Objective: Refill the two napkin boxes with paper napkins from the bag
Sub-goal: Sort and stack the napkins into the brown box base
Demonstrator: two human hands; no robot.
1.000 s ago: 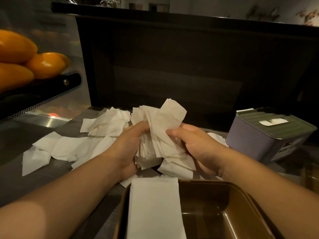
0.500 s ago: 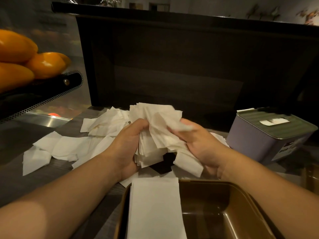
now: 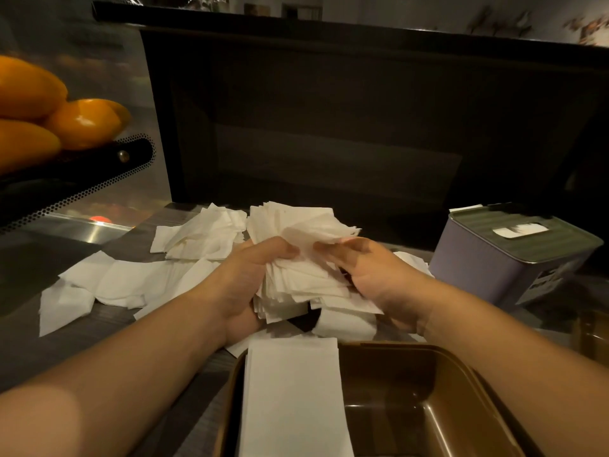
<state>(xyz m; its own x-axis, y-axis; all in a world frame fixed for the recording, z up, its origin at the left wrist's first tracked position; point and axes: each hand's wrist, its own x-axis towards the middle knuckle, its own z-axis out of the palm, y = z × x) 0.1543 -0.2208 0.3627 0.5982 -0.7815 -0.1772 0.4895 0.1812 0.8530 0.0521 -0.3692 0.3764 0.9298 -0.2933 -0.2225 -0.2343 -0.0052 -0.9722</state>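
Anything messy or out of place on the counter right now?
Yes. Loose napkins lie scattered and overlapping across the counter to the left, not stacked. The bundle gripped by the left hand and right hand is fanned and uneven. A neat stack sits in the brown box.

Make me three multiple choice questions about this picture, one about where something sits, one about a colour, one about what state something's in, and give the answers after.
1. Where is the grey lidded napkin box?
A. right of the hands
B. left of the hands
C. inside the brown box

2. What colour are the round fruits at upper left?
A. green
B. orange
C. purple

3. What is the open brown napkin box like?
A. lidded
B. packed full
C. partly filled

Answers: A, it stands beyond the right hand; B, plainly orange; C, one flat white napkin stack fills its left side, while the left hand grips the loose white napkin bundle.
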